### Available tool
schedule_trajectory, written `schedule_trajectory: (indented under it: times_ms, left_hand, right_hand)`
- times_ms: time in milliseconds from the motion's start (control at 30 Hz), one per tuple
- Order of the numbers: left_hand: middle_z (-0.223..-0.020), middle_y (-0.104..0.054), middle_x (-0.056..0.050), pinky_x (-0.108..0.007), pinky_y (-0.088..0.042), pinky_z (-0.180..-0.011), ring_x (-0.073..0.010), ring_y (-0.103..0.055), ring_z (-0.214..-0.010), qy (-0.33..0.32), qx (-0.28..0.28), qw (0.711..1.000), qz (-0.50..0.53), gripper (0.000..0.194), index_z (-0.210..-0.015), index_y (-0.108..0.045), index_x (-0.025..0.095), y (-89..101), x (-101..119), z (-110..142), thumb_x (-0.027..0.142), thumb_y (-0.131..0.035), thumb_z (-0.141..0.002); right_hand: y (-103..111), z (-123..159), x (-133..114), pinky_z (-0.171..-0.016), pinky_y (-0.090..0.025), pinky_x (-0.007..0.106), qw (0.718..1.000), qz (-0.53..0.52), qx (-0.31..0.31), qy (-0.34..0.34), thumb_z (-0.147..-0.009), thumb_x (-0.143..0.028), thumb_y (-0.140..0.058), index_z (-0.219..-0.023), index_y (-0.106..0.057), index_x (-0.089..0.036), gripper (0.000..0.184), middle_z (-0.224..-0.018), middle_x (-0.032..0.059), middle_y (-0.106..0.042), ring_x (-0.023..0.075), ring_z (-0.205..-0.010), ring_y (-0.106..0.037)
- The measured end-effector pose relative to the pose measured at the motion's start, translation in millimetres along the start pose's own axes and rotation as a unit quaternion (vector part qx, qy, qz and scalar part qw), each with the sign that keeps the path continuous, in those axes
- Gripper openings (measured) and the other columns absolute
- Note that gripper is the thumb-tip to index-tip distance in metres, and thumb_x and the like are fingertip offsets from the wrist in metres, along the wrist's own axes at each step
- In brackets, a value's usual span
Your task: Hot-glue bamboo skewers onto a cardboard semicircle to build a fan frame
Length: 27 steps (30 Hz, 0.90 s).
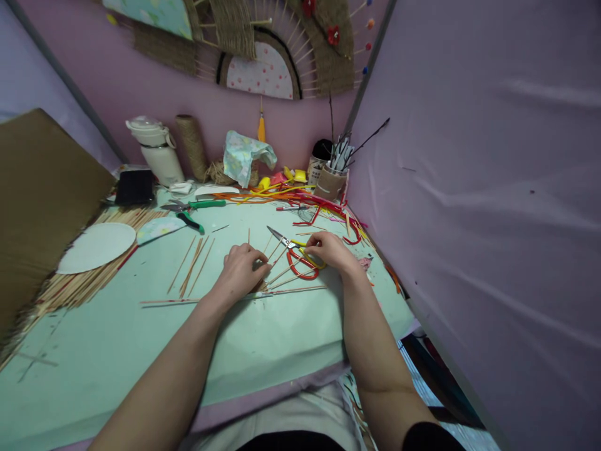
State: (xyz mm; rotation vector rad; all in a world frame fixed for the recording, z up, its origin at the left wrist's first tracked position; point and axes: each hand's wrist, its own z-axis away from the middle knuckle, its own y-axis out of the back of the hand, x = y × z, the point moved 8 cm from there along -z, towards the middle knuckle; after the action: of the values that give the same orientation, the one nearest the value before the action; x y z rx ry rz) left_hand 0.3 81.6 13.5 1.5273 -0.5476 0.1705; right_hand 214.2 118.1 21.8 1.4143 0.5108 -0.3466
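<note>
So both hands are busy at the fanned sticks (pixel 283 273), which lie on the counter (pixel 272 332) between them, spreading up from the 2 long sticks (pixel 300 290) nearer the person; the left hand (pixel 240 268) sits low over the inner end of the fan, fingers curled down, and I can't tell if they're gripping a stick or just pressing; the right hand (pixel 332 252) has thumb and fingertips drawn together by the scissors (pixel 288 243), but what's between them, if anything, is too small to tell. Biggest worry for me is those scissors; they're lying open right among the stick ends, so a sideways brush of the right hand could swing them and shove the fan out of line; a knuckle could find a blade too. Also, thin sticks roll easily, so if the left hand lifts or slides, the spacing could go; and the loose sticks (pixel 191 269) beside that wrist could get scattered by a careless forearm.
</note>
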Motion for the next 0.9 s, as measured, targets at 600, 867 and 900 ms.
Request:
schedule_trajectory:
  times_ms: [600,867,900]
  left_hand:
    - [-0.099,-0.063,-0.010,-0.041,-0.041,-0.085,-0.0286,-0.052,-0.104,-0.019,0.014,0.999,-0.049,0.021,-0.078,-0.069,0.020,-13.7,14.4,-8.2,0.032,-0.055,-0.089]
    - [-0.097,-0.063,-0.010,-0.041,-0.042,-0.084,-0.0281,-0.052,-0.102,-0.027,0.027,0.998,-0.040,0.021,-0.076,-0.068,0.021,-13.0,14.1,-6.8,0.032,-0.055,-0.088]
    - [-0.097,-0.063,-0.010,-0.041,-0.042,-0.084,-0.0282,-0.052,-0.102,-0.027,0.026,0.998,-0.041,0.021,-0.076,-0.068,0.021,-13.2,14.2,-6.8,0.033,-0.055,-0.088]
  right_hand:
    - [-10.0,-12.6,11.0,-0.084,-0.035,0.032,0.996,0.066,0.052,-0.029,-0.088,-0.019,-0.061,-0.088,-0.073,-0.023,0.012,-0.104,0.0046,-0.074,0.0211,-0.103,-0.060]
    - [-11.9,-14.3,9.2,-0.083,-0.034,0.031,0.995,0.079,0.051,-0.033,-0.089,-0.020,-0.061,-0.089,-0.073,-0.024,0.013,-0.101,0.0032,-0.075,0.0202,-0.100,-0.062]
    - [-12.0,-14.2,8.8,-0.082,-0.034,0.031,0.995,0.081,0.051,-0.032,-0.089,-0.020,-0.061,-0.088,-0.073,-0.024,0.013,-0.101,0.0031,-0.075,0.0202,-0.100,-0.062]
